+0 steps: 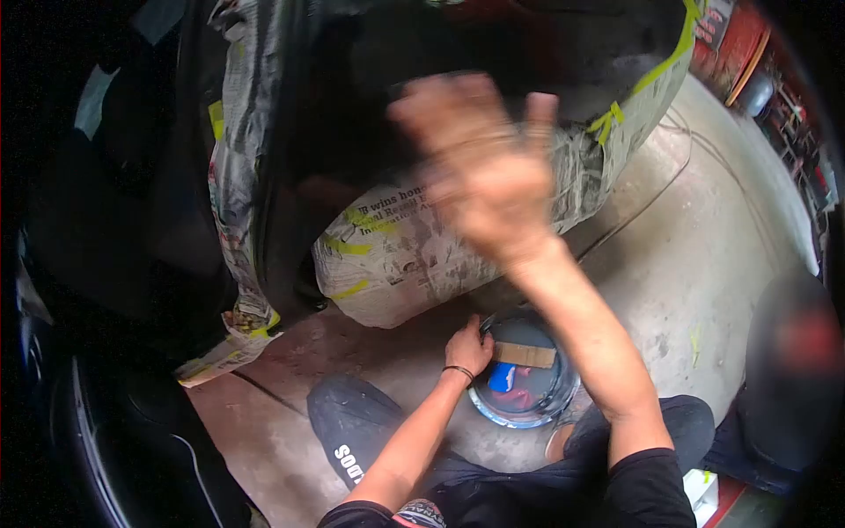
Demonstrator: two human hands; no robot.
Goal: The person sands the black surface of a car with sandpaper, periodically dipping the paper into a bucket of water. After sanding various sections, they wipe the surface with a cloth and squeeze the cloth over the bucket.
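Observation:
My right hand [493, 167], smeared by motion, is in front of the dark car body panel [352, 79]. Its fingers look stretched, with one apart from the rest; I make out nothing held. Lower down, my left hand [471, 346] has its fingers closed at the left edge of a round bucket [515, 421]; the fingertips are partly hidden. Inside the bucket are greyish liquid, a flat brown strip [525, 355], a blue and white piece [502, 377] and something pinkish. Newspaper masking [422, 273], held with yellow-green tape [349, 248], covers the lower part below the panel.
A strip of newspaper [242, 132] runs along the dark edge at the left. A cable [647, 202] lies across the concrete floor [669, 299]. Tools and supplies fill a shelf [792, 114] at the right. A black seat or door part [150, 449] is at lower left.

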